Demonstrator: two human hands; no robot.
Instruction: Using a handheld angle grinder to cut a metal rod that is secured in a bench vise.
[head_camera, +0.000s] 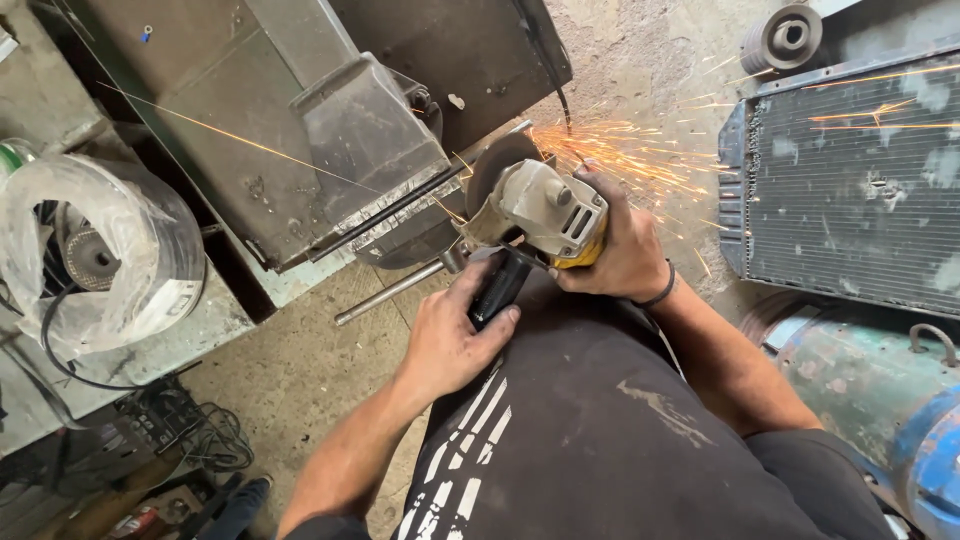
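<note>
Concrete floor (300, 370) holds radiator (850, 180) rightward; both hands (540, 300) grip grinder (540, 215) against vise-clamped bar (400, 205).

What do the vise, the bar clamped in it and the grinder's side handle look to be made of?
Vise: grey, dull, rough metal, probably cast.
Bar: dark flat metal, likely steel; sparks fly where the grinder meets it.
Side handle: matte black, probably plastic or rubber, gripped by the left hand.

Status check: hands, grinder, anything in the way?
Left hand on the black side handle; right hand on the angle grinder body. Disc at the clamped metal strip in the bench vise, sparks flying. Nothing blocking.
</note>
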